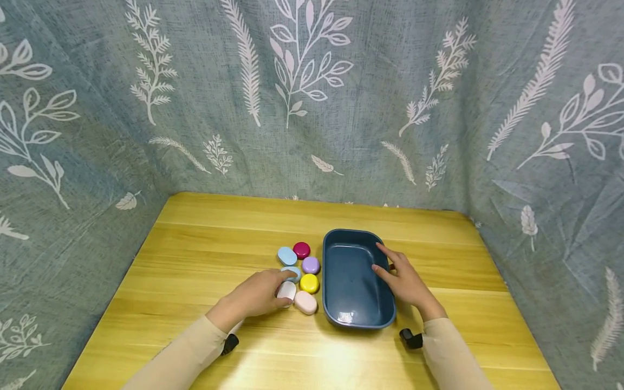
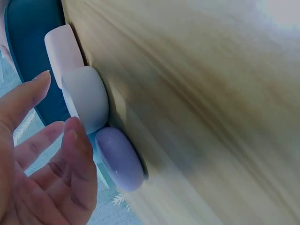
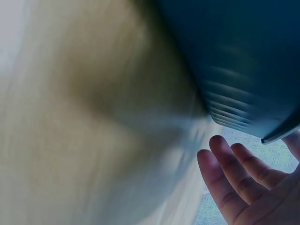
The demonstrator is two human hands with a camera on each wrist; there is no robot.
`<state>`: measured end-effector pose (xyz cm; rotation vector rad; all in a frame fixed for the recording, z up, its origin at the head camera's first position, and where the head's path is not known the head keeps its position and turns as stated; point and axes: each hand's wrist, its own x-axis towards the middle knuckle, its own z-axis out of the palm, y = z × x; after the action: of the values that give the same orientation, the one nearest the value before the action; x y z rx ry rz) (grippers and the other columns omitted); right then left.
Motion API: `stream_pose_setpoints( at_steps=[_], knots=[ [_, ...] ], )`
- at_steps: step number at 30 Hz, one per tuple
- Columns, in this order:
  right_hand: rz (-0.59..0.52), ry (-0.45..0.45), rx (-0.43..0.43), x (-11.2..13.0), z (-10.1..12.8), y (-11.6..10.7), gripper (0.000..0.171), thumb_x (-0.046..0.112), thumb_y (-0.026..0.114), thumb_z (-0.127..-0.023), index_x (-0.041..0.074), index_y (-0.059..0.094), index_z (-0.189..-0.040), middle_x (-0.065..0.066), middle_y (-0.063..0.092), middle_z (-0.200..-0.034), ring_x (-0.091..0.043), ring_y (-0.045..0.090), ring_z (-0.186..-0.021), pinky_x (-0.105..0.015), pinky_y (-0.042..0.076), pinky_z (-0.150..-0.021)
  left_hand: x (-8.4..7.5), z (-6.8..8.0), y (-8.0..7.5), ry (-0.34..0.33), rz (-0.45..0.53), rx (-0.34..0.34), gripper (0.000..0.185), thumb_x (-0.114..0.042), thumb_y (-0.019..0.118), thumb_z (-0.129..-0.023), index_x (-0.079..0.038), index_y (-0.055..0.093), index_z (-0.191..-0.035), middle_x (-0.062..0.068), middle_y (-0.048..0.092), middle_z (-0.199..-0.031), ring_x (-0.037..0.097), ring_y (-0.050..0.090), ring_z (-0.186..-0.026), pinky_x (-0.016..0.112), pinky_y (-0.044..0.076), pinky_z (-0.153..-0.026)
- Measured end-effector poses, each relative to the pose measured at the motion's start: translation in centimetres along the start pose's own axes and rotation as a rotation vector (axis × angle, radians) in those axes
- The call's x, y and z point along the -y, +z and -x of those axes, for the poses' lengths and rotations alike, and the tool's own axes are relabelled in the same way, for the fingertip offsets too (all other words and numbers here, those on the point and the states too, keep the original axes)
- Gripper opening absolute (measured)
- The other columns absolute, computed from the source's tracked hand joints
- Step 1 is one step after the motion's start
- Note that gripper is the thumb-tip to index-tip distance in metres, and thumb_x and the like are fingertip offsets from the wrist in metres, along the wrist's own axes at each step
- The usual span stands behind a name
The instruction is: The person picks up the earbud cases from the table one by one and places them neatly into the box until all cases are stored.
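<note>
Reaching with loosely spread fingers, the left hand could scatter the pebbles; the right hand, fingers straight, steadies the bin.

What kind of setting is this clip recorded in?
Probably a staged tabletop recording booth, not a lived-in room: a wooden table is enclosed on three sides by leaf-print fabric, with only a blue tub and coloured pebble-shaped pieces laid out on it.
</note>
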<state>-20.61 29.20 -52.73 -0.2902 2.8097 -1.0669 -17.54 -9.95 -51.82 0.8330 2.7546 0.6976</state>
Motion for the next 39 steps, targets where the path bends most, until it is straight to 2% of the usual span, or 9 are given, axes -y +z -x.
stream_pose_setpoints(
  at_steps=[2,10,16,19,23,27,32,35,39],
  knots=[
    [-0.002,-0.001,-0.004,-0.2,0.0,0.2,0.069,0.050,0.057,-0.104,0.028,0.030,-0.164,-0.023,0.039,-0.155,-0.041,0.053,-0.124,-0.060,0.048,-0.102,0.0,0.0,0.2,0.003,0.011,0.000,0.056,-0.031,0.081,-0.091,-0.014,0.061,-0.140,0.007,0.072,-0.123,0.018,0.067,-0.103,0.040,0.056,-0.091],
    [-0.025,0.008,0.005,-0.5,0.1,0.9,0.069,0.051,0.055,-0.105,0.028,0.029,-0.164,-0.023,0.036,-0.159,-0.049,0.048,-0.138,-0.066,0.042,-0.111,0.2,0.0,0.7,-0.001,-0.009,0.017,0.059,-0.033,0.081,-0.090,-0.015,0.059,-0.142,0.008,0.073,-0.119,0.015,0.067,-0.100,0.037,0.057,-0.089],
    [-0.052,0.022,-0.010,-0.6,0.2,1.1,0.069,0.052,0.054,-0.105,0.029,0.029,-0.164,-0.023,0.036,-0.160,-0.048,0.050,-0.137,-0.065,0.043,-0.111,0.3,0.0,0.9,0.000,-0.004,0.002,0.049,-0.032,0.083,-0.089,-0.016,0.064,-0.131,0.003,0.073,-0.108,0.012,0.063,-0.089,0.032,0.054,-0.080],
    [-0.064,0.028,-0.018,-0.8,0.1,1.3,0.066,0.047,0.055,-0.106,0.029,0.030,-0.164,-0.022,0.036,-0.161,-0.046,0.051,-0.135,-0.064,0.044,-0.109,0.3,0.0,1.1,-0.008,-0.008,-0.002,0.049,-0.033,0.084,-0.088,-0.016,0.065,-0.129,0.002,0.073,-0.108,0.012,0.063,-0.089,0.032,0.054,-0.079],
    [-0.085,0.031,-0.025,-1.0,0.1,1.4,0.062,0.032,0.057,-0.107,0.028,0.031,-0.164,-0.022,0.033,-0.164,-0.046,0.052,-0.133,-0.063,0.046,-0.107,0.2,-0.1,1.3,-0.022,-0.031,-0.007,0.054,-0.034,0.084,-0.087,-0.014,0.064,-0.132,0.003,0.074,-0.109,0.013,0.066,-0.091,0.034,0.055,-0.081],
    [-0.142,0.051,-0.010,-1.2,0.1,1.5,0.065,0.018,0.056,-0.105,0.031,0.030,-0.164,-0.021,0.028,-0.167,-0.046,0.053,-0.132,-0.057,0.052,-0.102,0.0,-0.1,1.4,-0.030,-0.070,-0.006,0.057,-0.036,0.085,-0.086,-0.013,0.064,-0.134,0.004,0.074,-0.107,0.014,0.066,-0.089,0.034,0.055,-0.080],
    [-0.263,0.101,0.028,-1.5,0.2,1.5,0.073,0.009,0.054,-0.102,0.037,0.027,-0.163,-0.019,0.024,-0.169,-0.043,0.053,-0.131,-0.040,0.056,-0.092,-0.3,-0.2,1.2,-0.033,-0.091,-0.006,0.059,-0.037,0.087,-0.083,-0.012,0.065,-0.133,0.003,0.073,-0.101,0.014,0.064,-0.084,0.033,0.054,-0.075],
    [-0.322,0.113,0.049,-1.7,0.2,1.6,0.077,0.007,0.053,-0.100,0.040,0.025,-0.164,-0.019,0.021,-0.170,-0.043,0.048,-0.135,-0.040,0.054,-0.095,-0.4,-0.2,1.2,-0.037,-0.099,-0.004,0.060,-0.037,0.087,-0.083,-0.012,0.066,-0.133,0.003,0.074,-0.103,0.014,0.064,-0.084,0.034,0.054,-0.075],
    [-0.368,0.108,0.076,-2.0,0.2,1.7,0.081,0.006,0.052,-0.099,0.042,0.020,-0.164,-0.016,0.011,-0.174,-0.045,0.030,-0.151,-0.054,0.043,-0.110,-0.4,-0.2,1.3,-0.046,-0.100,0.003,0.062,-0.036,0.087,-0.082,-0.012,0.065,-0.135,0.004,0.074,-0.105,0.015,0.065,-0.085,0.034,0.055,-0.076]
  ],
)
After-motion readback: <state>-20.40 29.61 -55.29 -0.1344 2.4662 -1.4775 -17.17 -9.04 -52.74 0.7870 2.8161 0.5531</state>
